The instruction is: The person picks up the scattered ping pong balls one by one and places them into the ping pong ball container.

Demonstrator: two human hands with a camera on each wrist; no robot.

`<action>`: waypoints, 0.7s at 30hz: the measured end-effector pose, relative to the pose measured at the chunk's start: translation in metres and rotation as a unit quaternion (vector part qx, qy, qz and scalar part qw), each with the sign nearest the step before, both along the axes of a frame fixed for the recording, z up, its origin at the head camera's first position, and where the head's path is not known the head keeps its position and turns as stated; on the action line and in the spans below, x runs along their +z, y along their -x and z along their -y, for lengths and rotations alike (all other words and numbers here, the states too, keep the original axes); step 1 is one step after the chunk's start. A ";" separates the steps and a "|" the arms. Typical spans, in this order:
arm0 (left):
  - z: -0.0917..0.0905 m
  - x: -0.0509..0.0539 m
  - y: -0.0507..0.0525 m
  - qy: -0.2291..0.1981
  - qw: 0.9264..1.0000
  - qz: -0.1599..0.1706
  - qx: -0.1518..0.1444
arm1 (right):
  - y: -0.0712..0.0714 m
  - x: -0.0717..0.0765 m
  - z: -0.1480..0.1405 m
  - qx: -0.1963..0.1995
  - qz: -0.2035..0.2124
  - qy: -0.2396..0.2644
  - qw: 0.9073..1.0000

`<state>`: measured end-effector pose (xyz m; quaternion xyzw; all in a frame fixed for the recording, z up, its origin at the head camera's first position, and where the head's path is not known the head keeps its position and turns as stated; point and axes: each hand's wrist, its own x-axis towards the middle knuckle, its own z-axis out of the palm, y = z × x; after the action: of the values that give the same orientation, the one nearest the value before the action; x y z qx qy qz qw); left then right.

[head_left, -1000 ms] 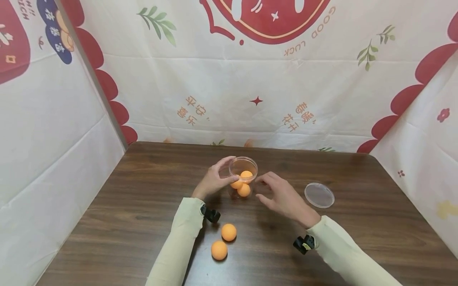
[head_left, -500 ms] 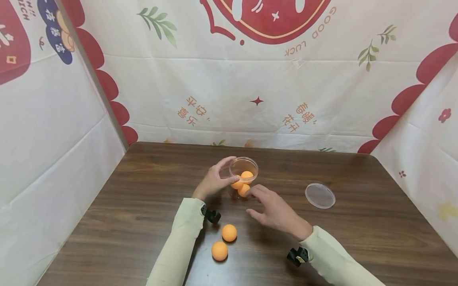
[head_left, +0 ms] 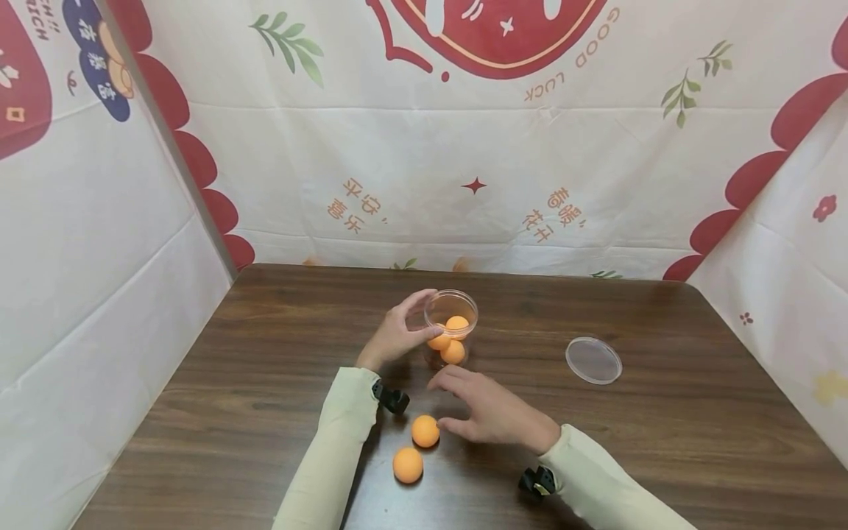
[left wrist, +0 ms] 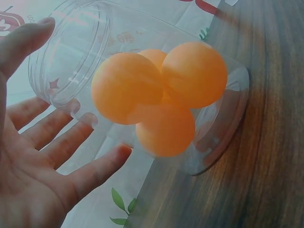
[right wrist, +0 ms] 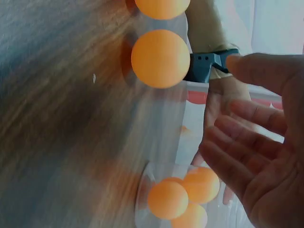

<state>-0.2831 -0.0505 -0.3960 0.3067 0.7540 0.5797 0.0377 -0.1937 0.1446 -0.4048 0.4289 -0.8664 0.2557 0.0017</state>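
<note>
A clear plastic jar (head_left: 450, 315) stands upright on the table with several orange ping-pong balls (left wrist: 195, 75) inside. My left hand (head_left: 395, 333) holds it from the left near the rim, thumb on the near side and fingers round the far side. My right hand (head_left: 493, 408) is above the table in front of the jar, fingers loosely bent and nothing held. Close to its thumb lies one loose ping-pong ball (head_left: 425, 430); the right wrist view shows a gap between this ball and the hand. A second loose ping-pong ball (head_left: 407, 465) lies just nearer to me.
A clear round lid (head_left: 593, 361) lies flat on the table right of the jar. The brown wood-grain table (head_left: 265, 412) ends at a white printed cloth (head_left: 411, 147) hung behind it, with cloth on both sides too.
My right hand has moved from beside the jar toward me and leftward, close to the loose balls. The left hand and jar have stayed in place.
</note>
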 end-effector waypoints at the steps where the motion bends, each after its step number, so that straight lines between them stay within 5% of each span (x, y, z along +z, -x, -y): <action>1: 0.000 0.000 0.000 -0.001 1.000 0.000 0.000 | 0.000 -0.001 0.001 0.008 0.003 0.000 1.000; 8: 0.000 0.000 0.001 0.005 1.000 0.001 0.001 | -0.003 -0.006 0.008 0.033 0.029 -0.018 0.999; 21: 0.000 0.001 0.000 0.004 1.000 -0.002 0.000 | -0.008 -0.017 0.020 0.044 0.004 -0.040 0.998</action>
<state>-0.2831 -0.0506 -0.3949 0.3077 0.7561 0.5764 0.0378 -0.1861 0.1249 -0.4214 0.4650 -0.8565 0.2219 -0.0299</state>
